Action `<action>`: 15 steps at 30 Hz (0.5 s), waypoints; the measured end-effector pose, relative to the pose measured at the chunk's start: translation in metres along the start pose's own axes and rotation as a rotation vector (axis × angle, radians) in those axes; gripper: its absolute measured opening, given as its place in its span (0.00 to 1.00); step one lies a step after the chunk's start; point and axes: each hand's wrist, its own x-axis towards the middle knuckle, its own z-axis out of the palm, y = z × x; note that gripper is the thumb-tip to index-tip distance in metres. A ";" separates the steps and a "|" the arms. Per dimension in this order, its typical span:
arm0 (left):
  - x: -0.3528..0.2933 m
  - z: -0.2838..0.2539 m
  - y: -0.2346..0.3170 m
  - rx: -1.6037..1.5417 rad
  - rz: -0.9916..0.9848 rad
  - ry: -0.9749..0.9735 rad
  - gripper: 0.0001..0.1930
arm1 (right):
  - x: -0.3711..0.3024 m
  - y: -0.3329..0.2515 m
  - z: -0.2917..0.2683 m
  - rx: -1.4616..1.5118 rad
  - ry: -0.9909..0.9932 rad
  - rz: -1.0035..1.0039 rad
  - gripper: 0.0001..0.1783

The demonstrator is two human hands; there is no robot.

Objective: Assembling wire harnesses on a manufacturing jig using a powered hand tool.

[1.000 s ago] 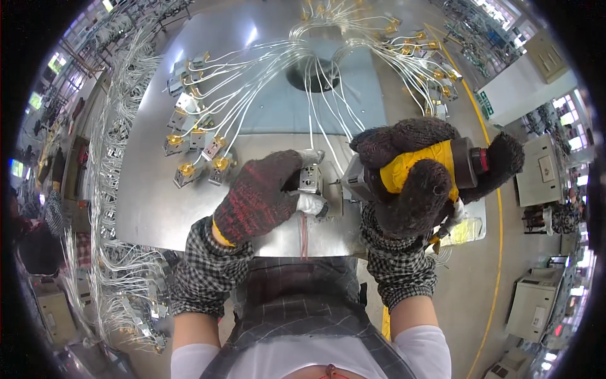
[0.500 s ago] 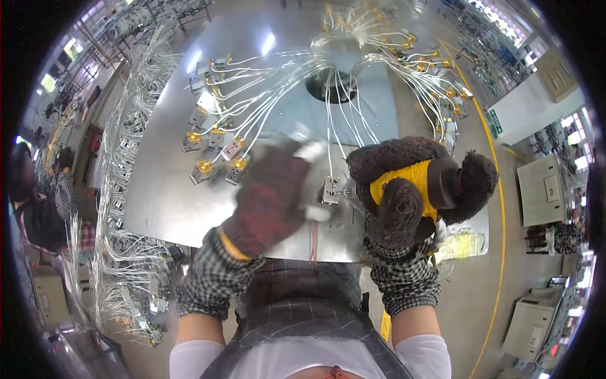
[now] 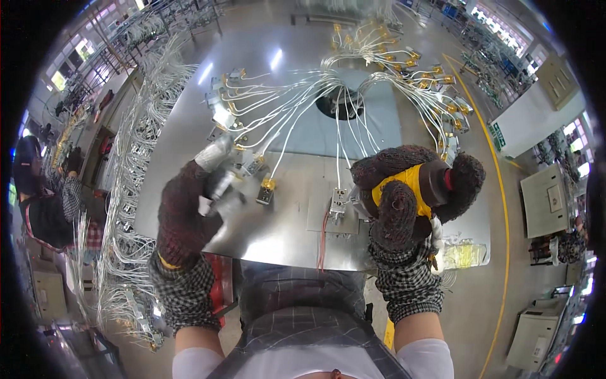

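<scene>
My right hand [image 3: 398, 202], in a dark knitted glove, grips a black and yellow power driver [image 3: 407, 180]. The driver's front end is beside a small metal connector block [image 3: 339, 201] with a white cable, lying at the table's front middle. At the left, my gloved left hand [image 3: 189, 202], with pale covered fingertips, pinches a blurred metal connector block [image 3: 230, 199]. Just right of it, another connector block with a gold-coloured end [image 3: 266, 189] lies on the table, and one more block [image 3: 252, 164] sits behind that.
White cables [image 3: 297, 95] fan out from a round dark hole [image 3: 339, 104] in the metal table [image 3: 278, 234], ending in several connectors. Thin red strands [image 3: 322, 243] hang over its front edge. A clear yellowish package [image 3: 464, 254] lies right. Cable bundles [image 3: 126, 189] hang left, beyond them a person [image 3: 50, 208].
My left hand has moved left, from near the middle connector block to the blocks at the left, where one now blurs between its fingers. My right hand keeps the driver in nearly the same place.
</scene>
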 end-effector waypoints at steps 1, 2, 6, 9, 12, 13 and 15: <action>0.000 0.007 0.007 -0.140 -0.009 0.027 0.38 | 0.001 -0.001 0.006 0.017 -0.013 -0.006 0.16; 0.010 0.013 0.020 0.016 0.175 -0.067 0.43 | 0.003 -0.003 0.011 0.067 -0.023 -0.121 0.15; 0.003 0.055 -0.008 -0.045 0.112 -0.259 0.39 | 0.003 -0.002 0.005 -0.203 -0.101 -0.286 0.16; 0.002 0.081 -0.012 0.065 0.247 -0.347 0.38 | -0.005 0.003 0.016 0.050 0.020 -0.167 0.15; -0.008 0.091 -0.012 0.159 0.290 -0.378 0.38 | -0.002 0.000 0.014 0.035 0.031 -0.198 0.14; -0.010 0.092 -0.018 0.206 0.308 -0.395 0.40 | 0.000 -0.002 0.013 -0.045 -0.003 -0.256 0.12; -0.014 0.092 -0.026 0.253 0.325 -0.409 0.41 | -0.001 -0.005 0.006 -0.147 -0.025 -0.244 0.10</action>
